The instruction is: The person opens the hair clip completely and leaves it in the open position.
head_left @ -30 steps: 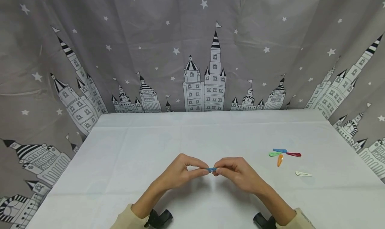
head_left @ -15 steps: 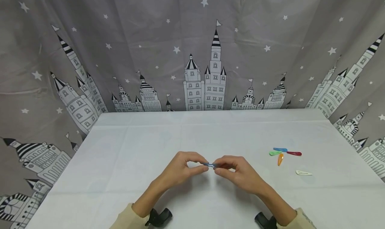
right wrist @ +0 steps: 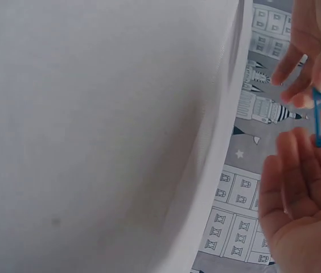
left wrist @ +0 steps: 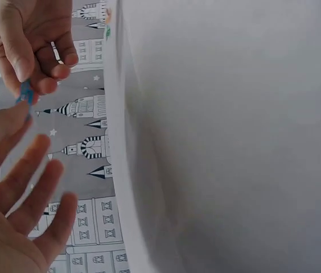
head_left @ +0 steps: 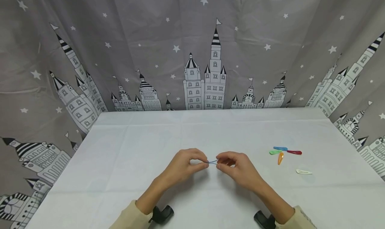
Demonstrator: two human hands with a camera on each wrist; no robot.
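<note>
A blue snap hair clip (head_left: 212, 162) hangs in the air between the two hands, above the white table. My left hand (head_left: 187, 164) pinches one end between thumb and index finger. At the other end, the thumb and index finger of my right hand (head_left: 238, 169) hold the clip. Its two thin arms stand apart toward the right hand. The right wrist view shows the clip (right wrist: 319, 118) lengthwise between both sets of fingertips. Fingers partly cover the clip (left wrist: 26, 92) in the left wrist view.
To the right on the white table (head_left: 135, 139) lie blue (head_left: 280, 149), green (head_left: 275, 152), dark red (head_left: 294, 152) and orange (head_left: 280, 158) hair clips close together. A white hair clip (head_left: 303, 172) lies nearer. A grey castle-print curtain (head_left: 255, 32) hangs behind.
Both hands have risen slightly with the blue hair clip. Its arms now show spread apart, and the right thumb and index finger are farther from each other. The clips on the table stay put.
</note>
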